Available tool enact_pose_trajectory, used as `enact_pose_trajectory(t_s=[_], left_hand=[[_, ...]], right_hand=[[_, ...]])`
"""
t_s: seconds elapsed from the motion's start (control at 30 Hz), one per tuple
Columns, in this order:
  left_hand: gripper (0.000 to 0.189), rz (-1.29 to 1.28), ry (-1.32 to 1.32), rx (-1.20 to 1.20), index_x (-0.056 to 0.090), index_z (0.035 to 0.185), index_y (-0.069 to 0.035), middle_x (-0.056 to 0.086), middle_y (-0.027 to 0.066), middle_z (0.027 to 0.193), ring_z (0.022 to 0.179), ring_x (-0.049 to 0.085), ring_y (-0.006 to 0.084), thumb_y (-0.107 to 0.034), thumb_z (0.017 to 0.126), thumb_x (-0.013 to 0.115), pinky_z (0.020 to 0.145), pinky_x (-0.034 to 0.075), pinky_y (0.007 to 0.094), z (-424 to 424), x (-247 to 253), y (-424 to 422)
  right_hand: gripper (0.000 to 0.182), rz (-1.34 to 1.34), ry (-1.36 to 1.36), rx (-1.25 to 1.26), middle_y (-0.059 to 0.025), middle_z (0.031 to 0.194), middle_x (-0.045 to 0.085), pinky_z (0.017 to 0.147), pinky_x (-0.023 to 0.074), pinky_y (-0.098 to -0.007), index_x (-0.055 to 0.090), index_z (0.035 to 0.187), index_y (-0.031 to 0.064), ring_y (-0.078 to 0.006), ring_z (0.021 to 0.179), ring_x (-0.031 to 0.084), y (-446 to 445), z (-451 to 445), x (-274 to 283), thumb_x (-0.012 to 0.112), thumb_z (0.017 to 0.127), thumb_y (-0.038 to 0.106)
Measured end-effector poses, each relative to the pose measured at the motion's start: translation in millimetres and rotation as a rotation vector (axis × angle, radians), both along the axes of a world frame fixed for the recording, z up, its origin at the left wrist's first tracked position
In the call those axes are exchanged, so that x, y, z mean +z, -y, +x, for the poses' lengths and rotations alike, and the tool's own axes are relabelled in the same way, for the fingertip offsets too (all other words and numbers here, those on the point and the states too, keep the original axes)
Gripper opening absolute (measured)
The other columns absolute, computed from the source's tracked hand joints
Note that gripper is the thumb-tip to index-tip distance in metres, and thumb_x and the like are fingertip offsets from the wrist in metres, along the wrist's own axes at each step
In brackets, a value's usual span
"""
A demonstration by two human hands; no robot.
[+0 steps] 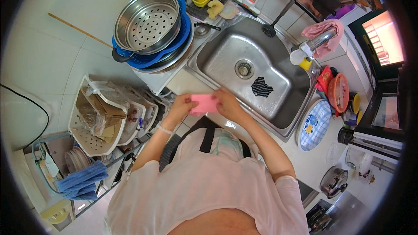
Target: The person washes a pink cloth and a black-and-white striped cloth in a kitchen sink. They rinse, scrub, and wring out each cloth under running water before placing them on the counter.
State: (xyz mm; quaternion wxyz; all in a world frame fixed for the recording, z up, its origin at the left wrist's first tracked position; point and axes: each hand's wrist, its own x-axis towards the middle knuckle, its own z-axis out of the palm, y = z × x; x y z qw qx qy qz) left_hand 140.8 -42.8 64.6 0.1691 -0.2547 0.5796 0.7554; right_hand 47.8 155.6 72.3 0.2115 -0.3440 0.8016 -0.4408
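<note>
Between my two hands a small pink cloth (205,103) is held stretched flat, just in front of the sink's near edge. My left hand (183,104) pinches its left end, thumb on top. At its right end my right hand (227,102) grips the cloth with bent fingers. Beyond the hands lies the stainless steel sink (222,55), its basin wet around the drain strainer (244,69). A crumpled black cloth with pale stripes (261,87) rests on the basin floor, right of the drain.
Left of the sink, a steel steamer pot (148,23) sits on a blue basket (187,27). A faucet (321,40) with a pink towel (329,34) is at the right. A blue-checked plate (314,125) stands beside the sink. Storage bins (98,140) are left.
</note>
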Motion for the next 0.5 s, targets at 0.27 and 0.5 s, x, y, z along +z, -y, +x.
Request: enact_pose_trajectory(t_s=[0.27,0.5], left_hand=[[0.008,0.003,0.062,0.514,0.056,0.090,-0.006,0.061,0.0043,0.080,0.067,0.063,0.0160,-0.010,0.083,0.060,0.054,0.055,0.0280,27.7,-32.0,21.6],[0.014,-0.116,0.147,0.384,0.053,0.096,-0.006,0.063,0.0080,0.084,0.070,0.066,0.0202,-0.015,0.086,0.058,0.054,0.054,0.0281,35.5,-40.4,27.2]], right_hand=[[0.019,-0.034,-0.291,0.000,-0.0188,0.115,0.053,0.089,0.0433,-0.0385,0.061,0.089,0.0008,-0.0355,0.105,0.051,105.8,-31.5,-11.4,0.051,0.074,-0.003],[0.027,0.198,-0.635,0.299,-0.0135,0.129,0.046,0.102,0.0313,-0.0462,0.061,0.099,0.0038,-0.0277,0.126,0.037,88.9,-0.1,-53.4,0.056,0.073,0.007]])
